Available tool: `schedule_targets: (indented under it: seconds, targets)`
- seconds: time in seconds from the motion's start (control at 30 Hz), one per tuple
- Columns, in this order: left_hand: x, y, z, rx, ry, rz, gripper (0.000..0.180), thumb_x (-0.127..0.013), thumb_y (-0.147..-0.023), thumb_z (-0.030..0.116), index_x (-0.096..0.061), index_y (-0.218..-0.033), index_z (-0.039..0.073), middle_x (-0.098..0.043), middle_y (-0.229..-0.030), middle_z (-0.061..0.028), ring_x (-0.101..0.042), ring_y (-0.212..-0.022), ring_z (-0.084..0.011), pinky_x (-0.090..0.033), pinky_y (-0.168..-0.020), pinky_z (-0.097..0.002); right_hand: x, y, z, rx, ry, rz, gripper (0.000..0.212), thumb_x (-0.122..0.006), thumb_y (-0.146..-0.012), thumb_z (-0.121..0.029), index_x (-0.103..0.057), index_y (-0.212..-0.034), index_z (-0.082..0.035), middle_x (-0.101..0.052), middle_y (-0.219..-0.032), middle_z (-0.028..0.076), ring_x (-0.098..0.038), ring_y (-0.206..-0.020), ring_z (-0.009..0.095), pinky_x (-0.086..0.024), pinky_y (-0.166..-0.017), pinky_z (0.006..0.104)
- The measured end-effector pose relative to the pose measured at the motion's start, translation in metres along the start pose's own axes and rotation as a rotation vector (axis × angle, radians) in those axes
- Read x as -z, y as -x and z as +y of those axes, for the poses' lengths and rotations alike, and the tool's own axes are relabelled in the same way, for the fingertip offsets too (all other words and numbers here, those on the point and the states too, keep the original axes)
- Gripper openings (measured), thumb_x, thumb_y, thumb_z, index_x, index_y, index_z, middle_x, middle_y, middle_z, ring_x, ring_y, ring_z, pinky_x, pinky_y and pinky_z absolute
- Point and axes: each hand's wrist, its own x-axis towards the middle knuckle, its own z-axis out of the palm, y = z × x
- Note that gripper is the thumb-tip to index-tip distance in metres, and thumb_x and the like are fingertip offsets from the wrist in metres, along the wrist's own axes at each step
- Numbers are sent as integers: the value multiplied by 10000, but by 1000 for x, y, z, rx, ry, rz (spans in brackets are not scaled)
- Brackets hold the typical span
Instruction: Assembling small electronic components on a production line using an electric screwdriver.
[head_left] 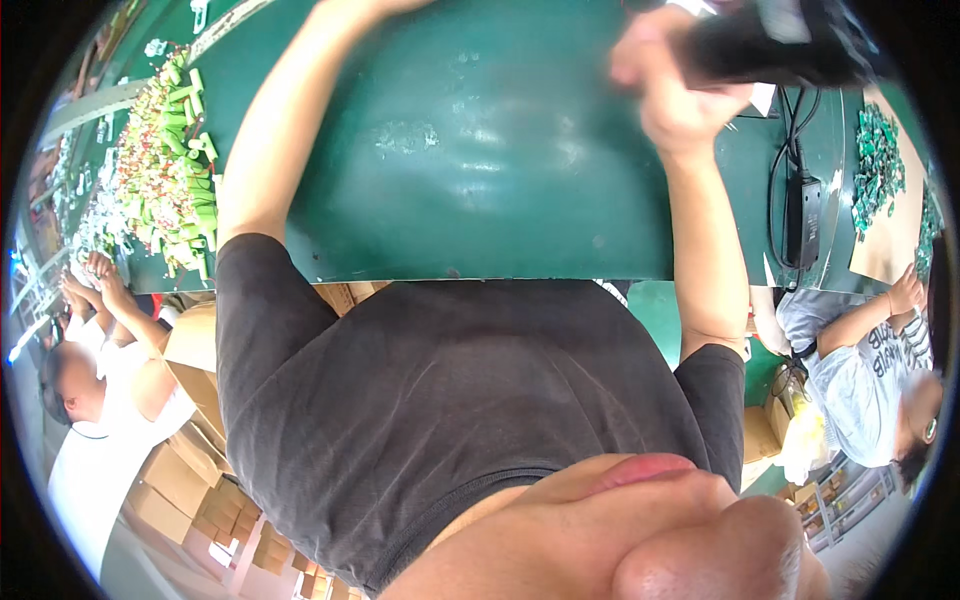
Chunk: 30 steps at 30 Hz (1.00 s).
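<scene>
My right hand is raised over the far right of the green table. Its fingers are closed against a bulky black object, too blurred to name its kind. A small white patch shows behind that hand, also smeared. My left arm reaches forward across the table, and only the edge of my left hand shows at the top rim. The fingers of that hand are cut off from view, so what it touches is hidden.
A heap of green cylinders with thin wires lies at the left. On the right are a black power adapter with its cable and small green pieces on a cardboard sheet. Two people work at the sides; cardboard boxes stand behind.
</scene>
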Motion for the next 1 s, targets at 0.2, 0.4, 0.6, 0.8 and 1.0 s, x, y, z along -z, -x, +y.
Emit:
schedule_targets:
  seconds: [0.2, 0.4, 0.6, 0.8, 1.0]
  targets:
    - [24, -29, -138, 440, -172, -79, 566, -750, -829, 274, -586, -1324, 53, -587, -1357, -242, -562, -1285, -389, -456, -1091, -442, -2, -7, 1, 100, 209, -163, 537, -608, -833, 182, -452, -1318, 13, -614, -738, 46, -569, -555, 124, -472, -510, 281]
    - [-46, -101, -197, 221, -244, -31, 696, -702, -901, 369, -495, -1488, 57, -456, -1534, -288, -402, -1459, -417, -347, -1205, -452, 7, -3, 0, 60, 210, -167, 524, -625, -851, 154, -460, -1327, 11, -612, -737, 23, -569, -565, 99, -471, -518, 260]
    - [-79, -109, -168, 452, -408, 105, 587, -685, -913, 332, -542, -1407, 48, -529, -1466, -250, -482, -1372, -436, -435, -1122, -484, 10, 0, 3, 94, 176, -158, 524, -644, -852, 148, -467, -1327, 11, -609, -735, 17, -571, -569, 99, -467, -533, 257]
    - [-27, -67, -115, 348, -340, 292, 340, -688, -816, 101, -612, -1145, 63, -610, -1151, -191, -626, -1042, -411, -517, -884, -497, 18, -25, -31, 285, -190, 44, 633, -586, -873, 172, -298, -1424, 52, -639, -788, 100, -604, -562, 162, -539, -508, 311]
    - [-5, -3, 44, -91, 152, -210, 363, -717, -768, 55, -684, -1129, 57, -568, -1346, -153, -613, -1152, -353, -534, -960, -429, 61, -65, -70, 538, 150, 133, 553, -565, -872, 110, -286, -1328, -32, -584, -661, 172, -551, -463, 225, -544, -467, 408]
